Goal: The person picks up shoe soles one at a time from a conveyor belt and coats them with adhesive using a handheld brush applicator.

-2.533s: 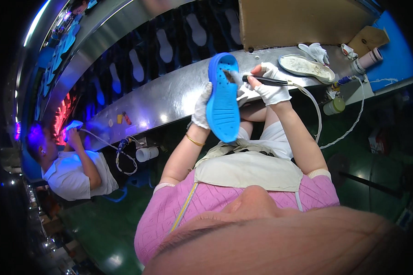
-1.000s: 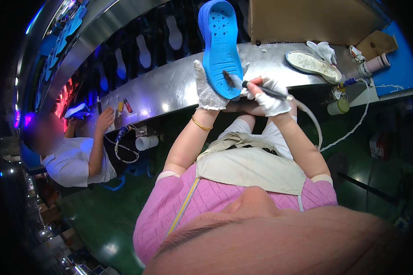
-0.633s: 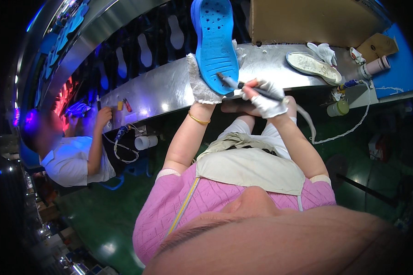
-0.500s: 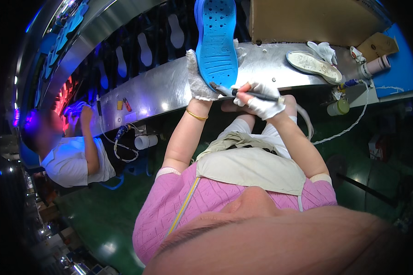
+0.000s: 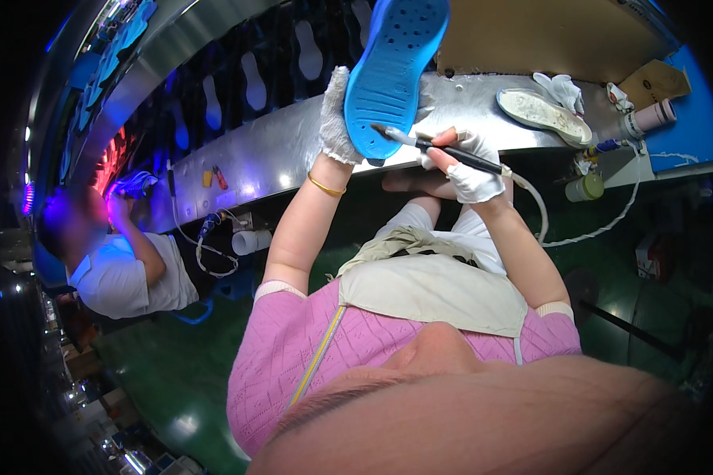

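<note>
A blue shoe sole (image 5: 386, 87) with grooves and small holes is held up in my gloved left hand (image 5: 339, 123), its heel end toward me and tilted to the right. The thumb lies along the sole's left edge; fingertips show past its right edge. My right hand (image 5: 471, 165), in a white glove with bare fingertips, grips a black-handled brush (image 5: 451, 152) with a pale hose at its rear. The dark bristle tip rests on or just over the inner face near the heel.
A metal ledge (image 5: 285, 150) runs along the front. On its right lie a whitish sole-shaped piece (image 5: 531, 109) and white cloth (image 5: 561, 89), beside a cardboard box (image 5: 523, 39). Shoe soles (image 5: 253, 83) stand in the dark section behind. A person (image 5: 135, 269) sits at left.
The blue sole has tilted, its toe end swinging right. The brush has moved from the heel's lower rim up onto the inner face, and its handle has shifted right with my right hand.
</note>
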`<state>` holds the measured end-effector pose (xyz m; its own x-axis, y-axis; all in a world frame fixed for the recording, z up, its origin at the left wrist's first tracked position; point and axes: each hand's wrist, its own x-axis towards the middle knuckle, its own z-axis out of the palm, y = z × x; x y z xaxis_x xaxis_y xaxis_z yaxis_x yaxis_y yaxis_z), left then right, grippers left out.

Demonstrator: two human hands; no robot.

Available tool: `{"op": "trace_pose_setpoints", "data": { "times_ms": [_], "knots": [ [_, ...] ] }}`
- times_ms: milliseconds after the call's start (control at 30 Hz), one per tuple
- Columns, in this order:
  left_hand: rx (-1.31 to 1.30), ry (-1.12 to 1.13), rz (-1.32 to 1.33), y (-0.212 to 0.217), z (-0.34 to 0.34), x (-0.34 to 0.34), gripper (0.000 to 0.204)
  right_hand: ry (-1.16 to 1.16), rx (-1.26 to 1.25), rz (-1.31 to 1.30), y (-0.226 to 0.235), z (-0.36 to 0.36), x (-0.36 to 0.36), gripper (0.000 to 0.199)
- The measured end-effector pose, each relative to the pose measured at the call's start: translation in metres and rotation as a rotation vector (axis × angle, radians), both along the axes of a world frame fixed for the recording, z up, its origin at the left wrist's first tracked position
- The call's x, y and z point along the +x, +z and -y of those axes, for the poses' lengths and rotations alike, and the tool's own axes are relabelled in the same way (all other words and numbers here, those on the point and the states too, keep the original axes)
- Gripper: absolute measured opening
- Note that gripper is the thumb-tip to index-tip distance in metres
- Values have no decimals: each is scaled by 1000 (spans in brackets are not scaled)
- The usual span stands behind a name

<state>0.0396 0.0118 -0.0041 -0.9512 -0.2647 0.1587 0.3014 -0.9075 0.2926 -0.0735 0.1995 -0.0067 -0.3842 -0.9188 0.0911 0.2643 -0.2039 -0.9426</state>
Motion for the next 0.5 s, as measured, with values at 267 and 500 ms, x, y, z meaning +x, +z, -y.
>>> {"op": "trace_pose_setpoints", "data": {
  "times_ms": [267,500],
  "knots": [
    [-264,117,371,9,11,-9,62,41,-281,-741,-4,20,-12,20],
    [-380,36,512,15,13,-9,49,384,-44,-295,-2,13,-25,20]
  ]
}}
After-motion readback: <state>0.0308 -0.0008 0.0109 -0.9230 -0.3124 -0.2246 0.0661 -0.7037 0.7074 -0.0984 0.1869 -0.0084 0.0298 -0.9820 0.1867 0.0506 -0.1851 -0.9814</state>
